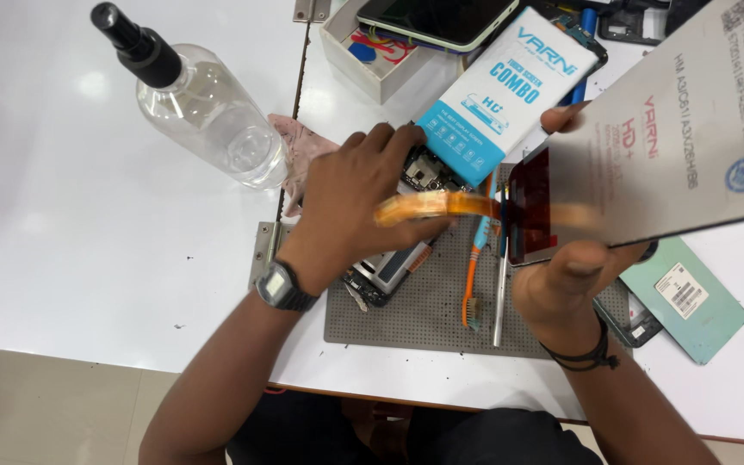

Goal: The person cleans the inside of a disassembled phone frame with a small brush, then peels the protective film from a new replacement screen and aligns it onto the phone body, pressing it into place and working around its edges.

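The right hand (pixel 574 280) has its grip closed on a screen panel (pixel 647 164), tilted above the grey mat (pixel 424 314). The left hand (pixel 350 202) pinches the panel's orange ribbon (pixel 428 205) over an opened phone (pixel 385 271). A spray bottle (pixel 200 108) lies on the white desk (pixel 71 241), well to the left

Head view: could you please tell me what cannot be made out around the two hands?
- Opened phone on the grey mat: mostly hidden by the left hand.
- Orange flex ribbon: motion-blurred.
- Display panel in the right hand: cut off by the right edge.
- Phone on the white box: cut off at the top.
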The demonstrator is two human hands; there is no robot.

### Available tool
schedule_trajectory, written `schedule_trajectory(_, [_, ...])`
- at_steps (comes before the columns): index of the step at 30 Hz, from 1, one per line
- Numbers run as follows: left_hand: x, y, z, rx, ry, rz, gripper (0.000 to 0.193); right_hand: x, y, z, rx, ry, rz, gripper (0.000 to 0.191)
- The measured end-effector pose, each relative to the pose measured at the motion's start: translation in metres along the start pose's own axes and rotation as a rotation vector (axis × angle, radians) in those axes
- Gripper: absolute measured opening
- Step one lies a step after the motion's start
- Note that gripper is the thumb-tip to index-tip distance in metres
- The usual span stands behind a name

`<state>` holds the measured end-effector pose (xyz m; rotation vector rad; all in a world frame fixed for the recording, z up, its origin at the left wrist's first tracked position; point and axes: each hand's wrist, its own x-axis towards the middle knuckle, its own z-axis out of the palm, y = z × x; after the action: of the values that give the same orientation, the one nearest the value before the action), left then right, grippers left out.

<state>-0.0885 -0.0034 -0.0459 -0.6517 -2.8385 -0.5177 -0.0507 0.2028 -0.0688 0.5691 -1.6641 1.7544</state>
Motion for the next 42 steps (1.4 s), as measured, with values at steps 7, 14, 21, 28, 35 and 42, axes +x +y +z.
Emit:
schedule_trajectory(7, [-0.004, 0.014, 0.005, 0.055, 0.015, 0.022, 0.119, 0.005, 0.003, 0.005, -0.052, 0.013, -0.026, 0.087])
schedule_trajectory(14, [-0.006, 0.016, 0.004, -0.01, -0.064, -0.047, 0.102, 0.002, 0.005, 0.005, -0.028, 0.042, -0.006, 0.089])
schedule_trajectory(21, [-0.006, 0.018, -0.018, -0.081, -0.03, -0.067, 0.083, 0.003, 0.0, 0.0, 0.108, 0.061, 0.107, 0.085])
schedule_trajectory(28, [-0.006, 0.016, -0.033, -0.204, -0.035, -0.184, 0.068, 0.008, -0.005, -0.005, 0.198, 0.132, 0.171, 0.077])
schedule_trajectory(35, [-0.006, -0.005, -0.025, -0.645, 0.251, -0.03, 0.055, 0.013, -0.007, -0.005, 0.308, 0.106, 0.253, 0.077])
schedule_trajectory(42, [0.0, -0.016, 0.003, -1.519, 0.288, 0.038, 0.046, 0.012, -0.016, 0.011, 0.189, 0.031, 0.214, 0.082])
